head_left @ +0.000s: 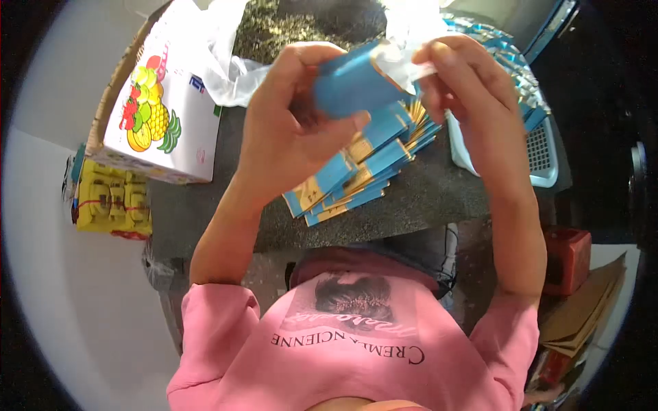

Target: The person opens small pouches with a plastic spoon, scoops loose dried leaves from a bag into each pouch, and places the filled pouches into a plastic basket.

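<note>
My left hand (281, 130) is closed around a blue packet (353, 82), thumb along its lower side and fingers behind it. The packet is smeared by motion, and its gold-edged end points to the right. At that end my right hand (473, 92) pinches a whitish, film-like piece (404, 65) between thumb and fingers. Below both hands, a loose pile of flat blue and gold packets (373, 161) lies fanned out on the dark tabletop (240, 212).
On the left stands a white carton (185, 103) with printed fruit, beside clear plastic bags (233, 79). Dark loose leaf-like material (308, 24) lies at the back. A light-blue basket (545, 157) on the right holds many blue packets. Yellow packages (113, 198) sit beyond the left edge.
</note>
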`<move>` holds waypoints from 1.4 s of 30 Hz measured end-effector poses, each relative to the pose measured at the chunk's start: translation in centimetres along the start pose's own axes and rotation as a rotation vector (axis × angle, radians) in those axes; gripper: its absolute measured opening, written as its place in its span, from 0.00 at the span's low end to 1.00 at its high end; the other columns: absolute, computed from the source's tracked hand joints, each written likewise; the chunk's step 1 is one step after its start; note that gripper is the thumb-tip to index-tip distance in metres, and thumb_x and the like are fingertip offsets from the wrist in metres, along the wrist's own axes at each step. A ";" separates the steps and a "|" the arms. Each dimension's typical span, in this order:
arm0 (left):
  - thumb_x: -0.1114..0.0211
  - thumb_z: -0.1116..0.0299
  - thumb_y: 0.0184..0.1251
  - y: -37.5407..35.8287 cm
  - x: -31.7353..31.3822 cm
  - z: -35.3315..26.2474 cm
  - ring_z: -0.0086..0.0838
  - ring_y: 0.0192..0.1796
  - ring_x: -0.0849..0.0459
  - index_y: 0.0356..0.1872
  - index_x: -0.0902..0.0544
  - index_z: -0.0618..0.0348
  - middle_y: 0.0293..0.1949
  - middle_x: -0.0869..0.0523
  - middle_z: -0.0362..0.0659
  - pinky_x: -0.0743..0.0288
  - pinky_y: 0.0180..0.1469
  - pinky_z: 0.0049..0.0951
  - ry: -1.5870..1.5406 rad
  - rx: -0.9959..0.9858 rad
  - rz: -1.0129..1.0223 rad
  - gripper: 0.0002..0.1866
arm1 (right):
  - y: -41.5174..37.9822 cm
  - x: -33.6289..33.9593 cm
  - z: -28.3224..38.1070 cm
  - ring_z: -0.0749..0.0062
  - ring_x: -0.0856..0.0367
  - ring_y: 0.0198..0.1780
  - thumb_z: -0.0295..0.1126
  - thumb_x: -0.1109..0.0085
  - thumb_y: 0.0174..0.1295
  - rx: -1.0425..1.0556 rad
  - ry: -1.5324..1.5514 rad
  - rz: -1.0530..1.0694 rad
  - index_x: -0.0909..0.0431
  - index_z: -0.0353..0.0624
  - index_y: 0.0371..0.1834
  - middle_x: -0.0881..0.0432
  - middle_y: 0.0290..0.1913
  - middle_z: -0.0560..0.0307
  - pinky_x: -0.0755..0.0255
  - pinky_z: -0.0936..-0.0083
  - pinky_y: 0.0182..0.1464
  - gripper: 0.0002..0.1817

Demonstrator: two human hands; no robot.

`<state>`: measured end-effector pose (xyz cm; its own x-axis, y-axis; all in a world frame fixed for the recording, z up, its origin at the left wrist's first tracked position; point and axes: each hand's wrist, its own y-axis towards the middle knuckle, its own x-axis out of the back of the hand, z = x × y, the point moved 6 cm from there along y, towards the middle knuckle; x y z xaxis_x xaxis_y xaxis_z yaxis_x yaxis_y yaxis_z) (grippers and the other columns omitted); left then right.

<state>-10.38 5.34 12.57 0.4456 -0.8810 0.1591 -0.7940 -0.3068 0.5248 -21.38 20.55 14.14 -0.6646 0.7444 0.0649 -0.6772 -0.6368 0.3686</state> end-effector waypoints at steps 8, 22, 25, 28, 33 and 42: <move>0.27 0.73 0.58 5.3 4.4 3.2 0.14 0.33 0.23 0.51 0.23 0.61 0.36 0.18 0.36 0.28 0.35 0.18 0.124 0.059 -0.136 0.21 | 8.4 1.3 -0.4 0.85 0.31 0.26 0.43 0.47 0.72 0.076 -0.091 0.074 0.17 0.44 0.43 0.27 0.23 0.68 0.35 0.82 0.32 0.15; 0.27 0.74 0.56 7.1 8.2 5.2 0.16 0.34 0.20 0.52 0.24 0.64 0.36 0.18 0.39 0.25 0.37 0.19 0.053 0.028 -0.179 0.23 | 16.0 -4.0 -11.6 0.78 0.23 0.21 0.41 0.46 0.67 -0.203 -0.511 0.197 0.22 0.39 0.38 0.19 0.22 0.60 0.28 0.80 0.24 0.14; 0.27 0.73 0.55 8.0 8.4 5.3 0.17 0.34 0.19 0.53 0.24 0.65 0.35 0.17 0.40 0.24 0.36 0.19 0.038 0.009 -0.186 0.23 | 17.4 -4.3 -12.9 0.77 0.22 0.24 0.42 0.45 0.68 -0.296 -0.369 0.142 0.22 0.41 0.39 0.19 0.25 0.60 0.26 0.80 0.28 0.14; 0.26 0.72 0.54 9.0 8.9 5.5 0.19 0.36 0.17 0.54 0.23 0.65 0.36 0.16 0.42 0.23 0.37 0.20 0.034 0.027 -0.212 0.25 | 17.6 -4.2 -13.3 0.76 0.21 0.28 0.45 0.45 0.68 -0.278 -0.247 0.140 0.23 0.44 0.40 0.20 0.28 0.61 0.24 0.80 0.33 0.15; 0.26 0.71 0.51 10.0 9.2 6.6 0.23 0.36 0.16 0.54 0.22 0.66 0.38 0.14 0.44 0.21 0.41 0.23 0.070 0.054 -0.232 0.27 | 18.5 -2.3 -12.5 0.76 0.20 0.28 0.44 0.45 0.70 -0.262 -0.114 0.084 0.22 0.44 0.43 0.19 0.29 0.61 0.23 0.80 0.35 0.14; 0.27 0.64 0.47 10.4 8.5 8.1 0.29 0.39 0.17 0.53 0.21 0.67 0.40 0.16 0.48 0.22 0.46 0.30 0.278 0.072 -0.190 0.30 | 19.1 1.4 -4.8 0.80 0.27 0.26 0.38 0.44 0.71 -0.121 -0.146 -0.009 0.19 0.40 0.43 0.22 0.25 0.64 0.31 0.81 0.31 0.12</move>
<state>-18.14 -8.26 12.63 0.6764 -0.6766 0.2912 -0.7085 -0.4896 0.5082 -36.75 8.42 16.80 -0.6112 0.7659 0.1994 -0.7219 -0.6428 0.2562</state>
